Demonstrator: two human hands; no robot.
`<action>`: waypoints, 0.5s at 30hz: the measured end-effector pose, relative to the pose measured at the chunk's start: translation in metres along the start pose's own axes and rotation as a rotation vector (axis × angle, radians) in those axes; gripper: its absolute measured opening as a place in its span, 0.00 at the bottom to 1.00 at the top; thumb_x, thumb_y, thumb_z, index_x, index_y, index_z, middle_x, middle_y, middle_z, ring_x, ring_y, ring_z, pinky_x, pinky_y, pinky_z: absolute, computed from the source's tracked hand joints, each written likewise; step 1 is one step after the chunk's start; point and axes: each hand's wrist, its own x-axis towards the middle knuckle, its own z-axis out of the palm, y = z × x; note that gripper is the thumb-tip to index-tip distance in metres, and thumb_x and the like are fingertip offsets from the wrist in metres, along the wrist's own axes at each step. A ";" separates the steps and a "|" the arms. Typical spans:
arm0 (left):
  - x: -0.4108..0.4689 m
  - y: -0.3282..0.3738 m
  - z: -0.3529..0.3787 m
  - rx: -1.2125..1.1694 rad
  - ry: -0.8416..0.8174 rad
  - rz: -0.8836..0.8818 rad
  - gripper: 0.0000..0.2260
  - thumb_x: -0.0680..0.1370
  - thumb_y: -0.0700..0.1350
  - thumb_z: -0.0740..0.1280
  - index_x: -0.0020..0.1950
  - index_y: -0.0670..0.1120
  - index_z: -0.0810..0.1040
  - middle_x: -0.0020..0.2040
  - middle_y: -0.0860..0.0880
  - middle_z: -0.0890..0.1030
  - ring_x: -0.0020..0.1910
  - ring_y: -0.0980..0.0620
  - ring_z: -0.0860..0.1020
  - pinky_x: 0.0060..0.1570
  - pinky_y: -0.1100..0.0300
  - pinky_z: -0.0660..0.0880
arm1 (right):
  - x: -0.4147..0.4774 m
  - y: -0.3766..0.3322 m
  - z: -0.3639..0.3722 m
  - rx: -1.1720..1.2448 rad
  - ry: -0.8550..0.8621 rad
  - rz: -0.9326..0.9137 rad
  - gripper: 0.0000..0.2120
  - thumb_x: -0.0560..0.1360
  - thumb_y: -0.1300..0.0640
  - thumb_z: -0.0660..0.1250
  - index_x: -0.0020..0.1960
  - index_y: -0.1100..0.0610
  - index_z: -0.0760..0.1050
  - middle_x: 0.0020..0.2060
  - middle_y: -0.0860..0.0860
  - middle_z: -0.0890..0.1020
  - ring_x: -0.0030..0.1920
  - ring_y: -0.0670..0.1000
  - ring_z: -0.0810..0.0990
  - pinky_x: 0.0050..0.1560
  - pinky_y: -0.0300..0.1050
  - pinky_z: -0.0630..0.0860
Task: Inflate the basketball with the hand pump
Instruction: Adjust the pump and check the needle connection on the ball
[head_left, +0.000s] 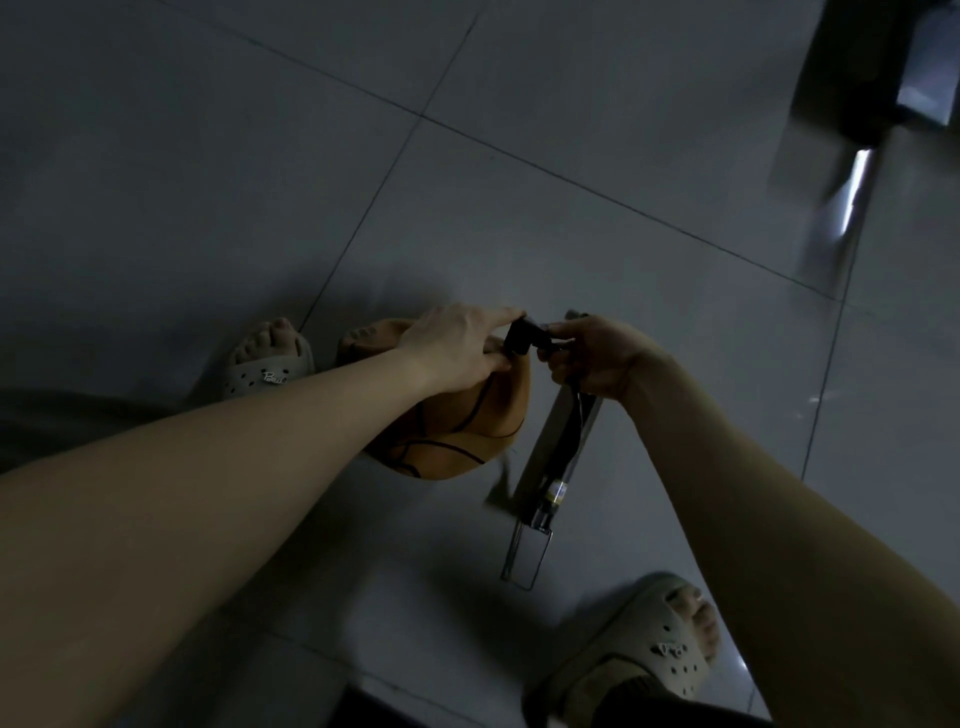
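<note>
Pinching black nozzle (523, 335) with left hand (457, 348) atop basketball (467, 431) on tiled floor (571, 249) | gripping nozzle's other end with right hand (597, 358) | pump (553, 467) just beside ball, top hidden under right hand | sandals (270, 366) either side

Dim light. Grey tiled floor (208, 156), glossy, large squares, thin dark grout lines running diagonally. Left sandal (270, 371): pale, perforated clog type with a small lettered charm on the strap, bare toes showing, pointing away. Right sandal (649, 654): same kind, near the bottom edge, toes angled up and right, well apart from the other. Grey cloth (62, 421) at the left edge, detail lost in shadow. Dark furniture (872, 67) in the upper right corner, blurred; below it a bright streak of reflected light (852, 192) on the tiles.
</note>
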 end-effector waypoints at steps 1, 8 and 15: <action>0.000 0.000 0.001 -0.004 0.009 0.000 0.29 0.79 0.58 0.68 0.78 0.61 0.62 0.67 0.48 0.78 0.66 0.44 0.76 0.62 0.48 0.73 | 0.001 0.000 0.000 -0.004 -0.003 0.000 0.08 0.83 0.61 0.56 0.54 0.63 0.73 0.38 0.56 0.72 0.31 0.46 0.62 0.36 0.40 0.59; 0.003 0.000 0.002 0.047 0.016 0.022 0.29 0.79 0.59 0.67 0.78 0.61 0.62 0.66 0.47 0.79 0.64 0.44 0.77 0.62 0.46 0.74 | -0.005 0.003 0.002 -0.092 0.100 -0.081 0.12 0.83 0.62 0.57 0.64 0.64 0.72 0.44 0.61 0.79 0.32 0.49 0.73 0.36 0.40 0.70; 0.002 0.006 -0.007 0.102 -0.007 0.048 0.28 0.79 0.60 0.66 0.78 0.61 0.63 0.65 0.47 0.79 0.64 0.44 0.77 0.60 0.47 0.73 | -0.036 0.000 -0.019 -0.465 0.314 -0.285 0.10 0.83 0.52 0.62 0.62 0.54 0.72 0.46 0.64 0.85 0.44 0.60 0.86 0.53 0.59 0.82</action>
